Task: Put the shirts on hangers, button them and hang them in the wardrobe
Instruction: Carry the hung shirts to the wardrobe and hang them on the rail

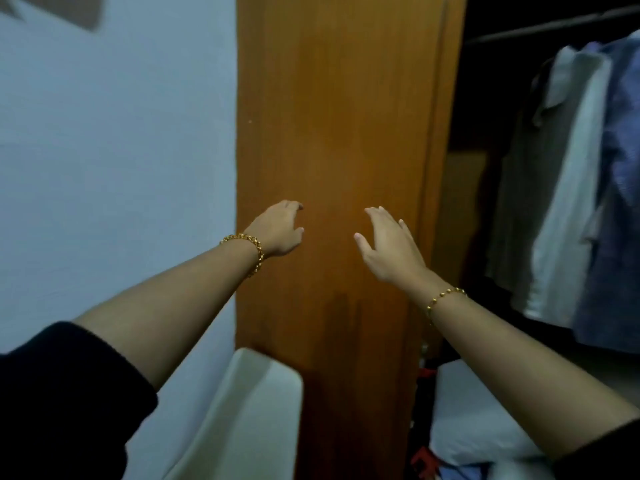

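**While both hands hang empty, the shirts sit on the wardrobe rail**

Since neither hand holds a shirt or a hanger, the step in hand looks like a reach between garments. The left hand (277, 230) has its fingers loosely curled around nothing. The right hand (388, 247) spreads relaxed fingers and also grips nothing. Both hover before the tall orange-brown wooden wardrobe panel (332, 116); whether they touch it cannot be told.

The task's shirts, a white shirt (568, 202) and a blue patterned shirt (620, 209), hang to the right on the dark metal rail (554, 26). They are beside a grey garment (519, 202) and well apart from both hands.

To go on well, the person would likely do best to turn right toward the opening, keeping the right forearm off the panel's upright edge. Open room lies between the hands and to the right, into the dark wardrobe interior. Low down, the white plastic chair (249, 403) crowds the left forearm, and the pale blue wall (114, 168) closes the left side.
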